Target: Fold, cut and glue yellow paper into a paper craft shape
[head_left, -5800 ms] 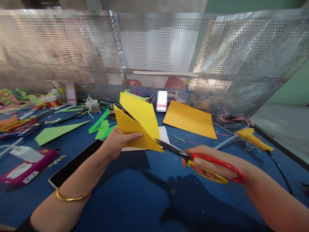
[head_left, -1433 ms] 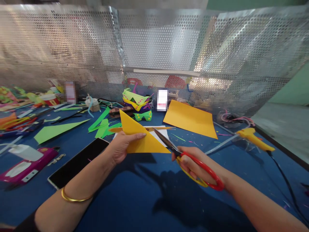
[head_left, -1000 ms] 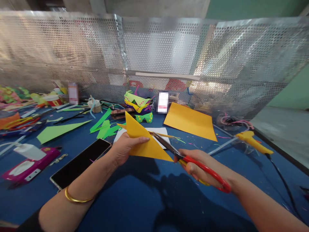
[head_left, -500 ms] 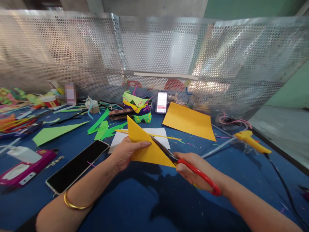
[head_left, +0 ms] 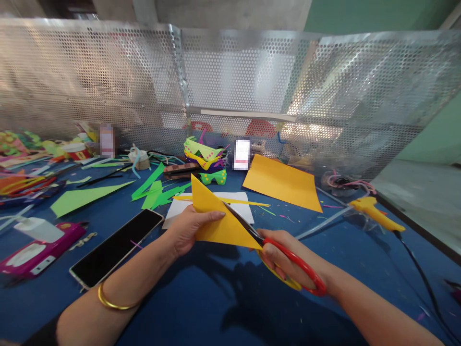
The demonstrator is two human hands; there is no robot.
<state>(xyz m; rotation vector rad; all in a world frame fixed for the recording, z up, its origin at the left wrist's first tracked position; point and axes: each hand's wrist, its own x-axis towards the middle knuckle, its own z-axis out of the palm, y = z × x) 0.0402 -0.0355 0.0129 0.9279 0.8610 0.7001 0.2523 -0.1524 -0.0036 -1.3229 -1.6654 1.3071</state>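
Observation:
A yellow triangular piece of paper (head_left: 216, 228) is raised over the blue table. My left hand (head_left: 189, 226) pinches it from the left, thumb across its front. In my right hand (head_left: 283, 254) is a pair of scissors (head_left: 302, 266) with red and yellow handles. Their blades lie along the slanted right edge of the yellow paper, pointing up and left. Behind it rests a white sheet (head_left: 236, 198) with a thin yellow strip (head_left: 248, 202) across it.
A black-screened phone (head_left: 118, 245) and a magenta power strip (head_left: 46, 245) lie left. Green paper (head_left: 90, 196), paper glasses (head_left: 212, 177) and an orange-yellow sheet (head_left: 284, 182) lie farther back. A yellow glue gun (head_left: 378, 214) with a cord is right; a perforated metal screen (head_left: 237, 72) stands behind.
The scissor handles have spread apart, so the yellow lower loop shows more below my right hand. My left hand and the yellow paper have hardly moved.

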